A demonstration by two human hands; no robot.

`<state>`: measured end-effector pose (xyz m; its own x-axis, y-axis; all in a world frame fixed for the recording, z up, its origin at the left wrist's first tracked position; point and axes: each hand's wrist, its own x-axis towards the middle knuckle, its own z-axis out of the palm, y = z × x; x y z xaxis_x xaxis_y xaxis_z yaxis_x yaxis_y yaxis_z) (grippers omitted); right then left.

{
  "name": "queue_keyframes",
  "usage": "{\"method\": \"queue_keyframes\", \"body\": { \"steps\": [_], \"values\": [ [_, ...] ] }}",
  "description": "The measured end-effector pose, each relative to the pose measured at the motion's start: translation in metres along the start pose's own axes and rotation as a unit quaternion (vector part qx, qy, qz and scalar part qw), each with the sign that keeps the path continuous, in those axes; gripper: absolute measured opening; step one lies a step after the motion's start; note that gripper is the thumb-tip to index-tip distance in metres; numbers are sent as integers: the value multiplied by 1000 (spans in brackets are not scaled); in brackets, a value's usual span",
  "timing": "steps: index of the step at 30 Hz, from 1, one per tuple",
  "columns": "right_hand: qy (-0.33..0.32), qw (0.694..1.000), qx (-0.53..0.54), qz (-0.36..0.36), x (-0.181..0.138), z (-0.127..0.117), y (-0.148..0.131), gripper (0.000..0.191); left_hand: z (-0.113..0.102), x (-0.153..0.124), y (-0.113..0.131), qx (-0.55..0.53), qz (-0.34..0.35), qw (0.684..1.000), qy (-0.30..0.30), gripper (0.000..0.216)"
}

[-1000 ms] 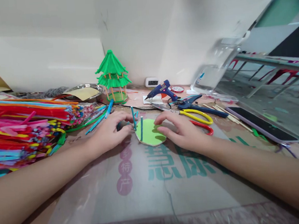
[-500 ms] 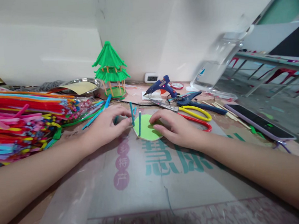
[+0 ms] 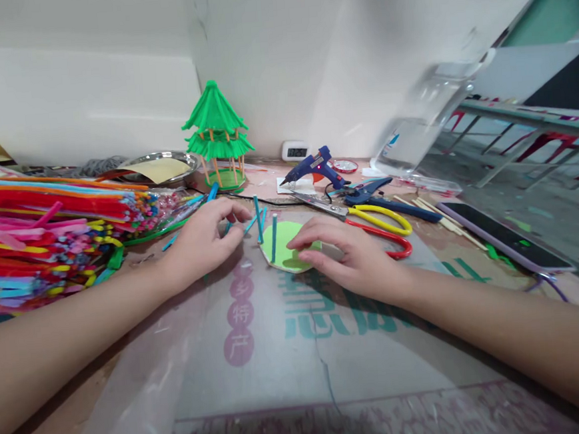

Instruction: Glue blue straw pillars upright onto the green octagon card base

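Note:
A light green disc lies on the plastic-covered table, with two blue-green sticks standing upright on its left side. Just left of these, my left hand is open, thumb and fingers apart and loosely curved, not touching the sticks. Thin blue sticks lie flat between it and the disc, partly behind the fingers. My right hand reaches over the disc's right part, fingertips and thumb apart. Whether those fingertips touch the disc I cannot tell.
Behind stands a green pagoda model. A blue glue gun, scissors and blue pliers lie beyond my right hand. Pipe cleaners are heaped left. A phone and wooden sticks lie right; a clear bottle stands behind.
My left hand has drawn back from the upright stick at the disc's left edge. My right hand has moved slightly and its fingers sit over the disc's right part.

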<state>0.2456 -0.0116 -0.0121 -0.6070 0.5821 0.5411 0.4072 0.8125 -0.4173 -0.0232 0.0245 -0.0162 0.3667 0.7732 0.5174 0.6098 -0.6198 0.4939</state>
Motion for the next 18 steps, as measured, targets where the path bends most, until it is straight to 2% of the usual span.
{"method": "queue_keyframes", "body": {
  "steps": [3,6,13,18],
  "values": [
    [-25,999,-5,28,0,3,-2,9,-5,-6,8,9,78,996,41,11],
    [-27,999,-35,30,1,6,5,7,-7,-13,18,24,127,991,24,18],
    [-49,997,-59,18,4,7,13,12,8,-16,26,-31,43,992,-110,25],
    [-52,997,-54,23,4,8,12,12,9,-14,29,-71,8,990,-122,26]
  ]
}}
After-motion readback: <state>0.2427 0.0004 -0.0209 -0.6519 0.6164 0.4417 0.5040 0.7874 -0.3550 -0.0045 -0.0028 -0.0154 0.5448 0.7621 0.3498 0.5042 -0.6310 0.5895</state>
